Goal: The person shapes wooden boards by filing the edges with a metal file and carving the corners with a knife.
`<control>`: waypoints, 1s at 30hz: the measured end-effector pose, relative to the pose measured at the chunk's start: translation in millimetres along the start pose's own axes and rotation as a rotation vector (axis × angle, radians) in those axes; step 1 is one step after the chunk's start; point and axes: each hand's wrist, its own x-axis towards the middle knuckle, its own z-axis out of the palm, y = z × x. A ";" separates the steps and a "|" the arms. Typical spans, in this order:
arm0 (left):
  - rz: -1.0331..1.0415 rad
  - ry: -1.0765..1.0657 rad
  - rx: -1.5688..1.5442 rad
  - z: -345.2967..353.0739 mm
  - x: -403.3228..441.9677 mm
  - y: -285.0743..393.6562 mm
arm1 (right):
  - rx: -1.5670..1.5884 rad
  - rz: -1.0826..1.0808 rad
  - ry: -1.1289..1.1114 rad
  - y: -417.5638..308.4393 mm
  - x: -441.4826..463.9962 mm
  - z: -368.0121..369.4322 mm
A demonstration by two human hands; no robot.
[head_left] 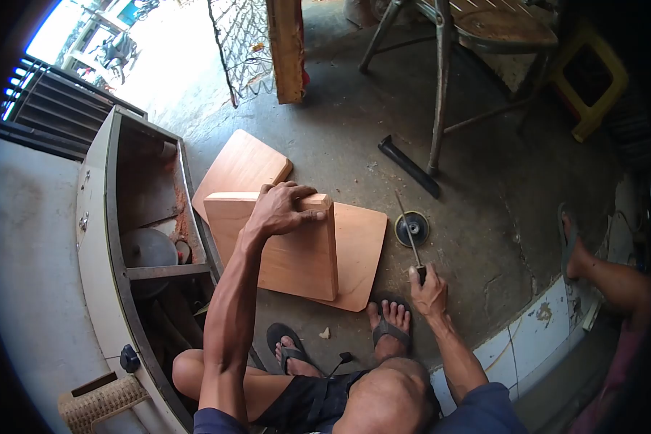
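Observation:
My left hand (281, 208) is closed over the top edge of a thick, reddish wooden board (282, 253), its thumb pressed on the near face. That board stands tilted on edge, in front of a second flat wooden board (359, 249) and a third one (240, 163), both lying on the floor. In my right hand (430, 293) is a thin metal rod tool (410, 235) with a dark handle, its shaft pointing away from me. I cannot tell whether it is a file or a screwdriver. Beneath the shaft, a round black disc pad (412, 229) lies on the floor.
A black tube-like piece (410, 166) rests on the floor near a metal-legged chair (441, 79). Left of me stands an open cabinet (148, 188) holding dusty items. A yellow stool (593, 72) is at far right. Another person's leg (607, 278) extends in from the right.

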 end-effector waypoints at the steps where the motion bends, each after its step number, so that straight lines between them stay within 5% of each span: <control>1: 0.021 -0.100 0.014 8.0 14.5 4.5 | -0.005 0.019 0.011 -5.5 0.6 5.0; 10: 0.104 -0.332 0.109 105.8 91.7 29.5 | 0.188 0.163 -0.039 -10.4 -11.4 22.4; 13: 0.281 -0.299 0.177 120.8 94.6 29.1 | 0.193 0.172 -0.058 1.7 -10.8 18.5; 16: 0.215 0.006 0.109 135.0 70.1 33.4 | 0.231 0.232 -0.077 4.8 -2.9 22.3; 25: 0.269 0.230 0.220 165.6 56.7 36.3 | 0.329 0.319 -0.133 -10.9 7.2 52.9; 30: 0.132 0.277 0.218 169.9 58.2 43.6 | 0.322 0.256 -0.070 -17.0 14.9 60.6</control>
